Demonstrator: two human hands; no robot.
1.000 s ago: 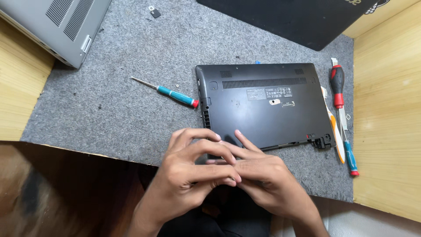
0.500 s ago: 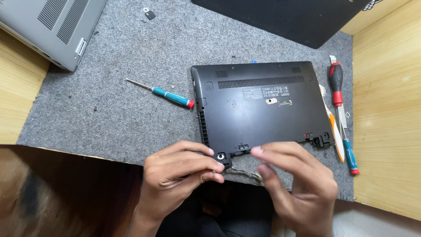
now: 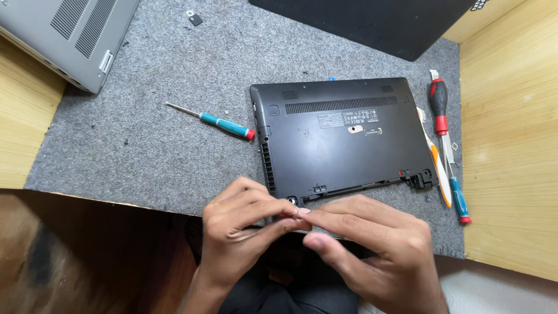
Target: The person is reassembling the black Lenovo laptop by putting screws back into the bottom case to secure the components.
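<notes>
**Both hands bunched up at the near corner of the black laptop**

So the black laptop (image 3: 343, 136) is lying belly-up on the grey felt mat (image 3: 133, 145), vents and label facing the camera. Both hands meet right at its near left corner, roughly 6 o'clock from the middle of the base.

The left hand (image 3: 244, 227) comes in from about 7 o'clock, fingers curled in and pressed together, tips pointing toward the right hand. The right hand (image 3: 366, 244) comes from about 5 o'clock, with thumb and forefinger closed toward the left hand's fingertips. Looks like they're pinching something tiny between them, there's a little speck of red at the fingertips, but it's too small and covered to say what it is. The fingers sit just at the laptop's near edge, touching or nearly so; can't tell which.

Around it: a teal-handled screwdriver (image 3: 216, 121) lies on the mat at 9 o'clock from the laptop, well clear of the hands. At 3 o'clock, just beside the right edge, there's an orange and white toothbrush (image 3: 436, 160), a red and black screwdriver (image 3: 439, 104) and another teal-handled driver (image 3: 457, 197). A silver laptop (image 3: 64, 35) sits up at 10 o'clock, also flipped over, and a black panel (image 3: 372, 23) at 12 o'clock.
</notes>
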